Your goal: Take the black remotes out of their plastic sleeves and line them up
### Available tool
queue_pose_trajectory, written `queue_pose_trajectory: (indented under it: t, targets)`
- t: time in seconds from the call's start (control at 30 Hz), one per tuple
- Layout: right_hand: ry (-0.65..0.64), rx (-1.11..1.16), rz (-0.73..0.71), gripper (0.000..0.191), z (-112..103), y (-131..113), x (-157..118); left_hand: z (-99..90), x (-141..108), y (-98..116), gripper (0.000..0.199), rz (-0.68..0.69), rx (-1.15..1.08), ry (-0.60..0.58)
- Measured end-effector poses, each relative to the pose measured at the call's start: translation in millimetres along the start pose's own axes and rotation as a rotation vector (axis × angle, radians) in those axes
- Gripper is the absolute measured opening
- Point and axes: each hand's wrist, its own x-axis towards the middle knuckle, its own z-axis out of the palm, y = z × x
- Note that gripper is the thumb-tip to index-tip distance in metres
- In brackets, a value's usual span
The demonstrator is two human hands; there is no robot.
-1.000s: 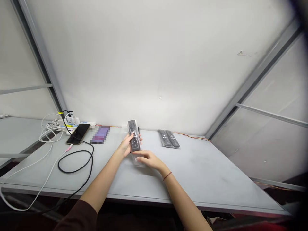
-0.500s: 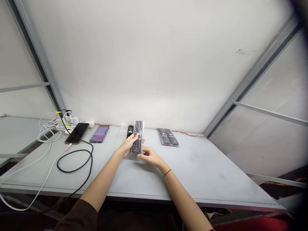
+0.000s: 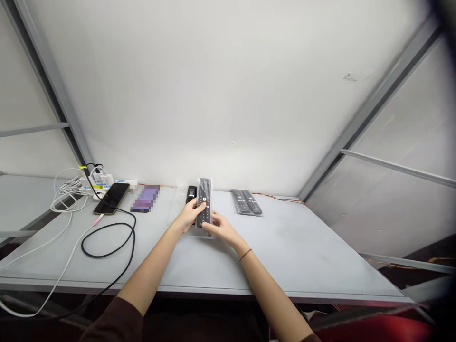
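Note:
A dark remote control (image 3: 204, 190) in a clear plastic sleeve is held upright above the table. My left hand (image 3: 189, 214) grips its left side, thumb across the buttons. My right hand (image 3: 220, 226) holds the lower right, its thumb on the bottom end. Just behind and left of it lies another black remote (image 3: 191, 192) with a white label, partly hidden by my left hand. Two more sleeved remotes (image 3: 246, 203) lie side by side on the table to the right.
On the grey table (image 3: 285, 256), a black phone (image 3: 112, 198) and a blurred purple rectangular item (image 3: 145, 198) lie at the left. Behind the phone sits a white power strip (image 3: 124, 183) with plugs. A black cable (image 3: 132, 237) and white cables (image 3: 67, 266) loop over the left side.
My right thumb has moved onto the remote's lower end. The held remote faces me a little straighter. The whole view has shifted slightly.

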Motion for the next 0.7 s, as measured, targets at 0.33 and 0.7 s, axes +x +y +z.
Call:
queue_pose_trajectory:
  t: [0.33, 0.7]
  targets:
    - [0.255, 0.315, 0.002, 0.044, -18.9, 5.1, 6.5, 11.2, 5.9, -13.0, 0.052, 0.146, 0.052, 0.111]
    - [1.002, -0.012, 0.258, 0.028, -190.4, 40.2, -12.8, 3.2, 3.3, -18.4, 0.013, 0.211, 0.458, 0.168]
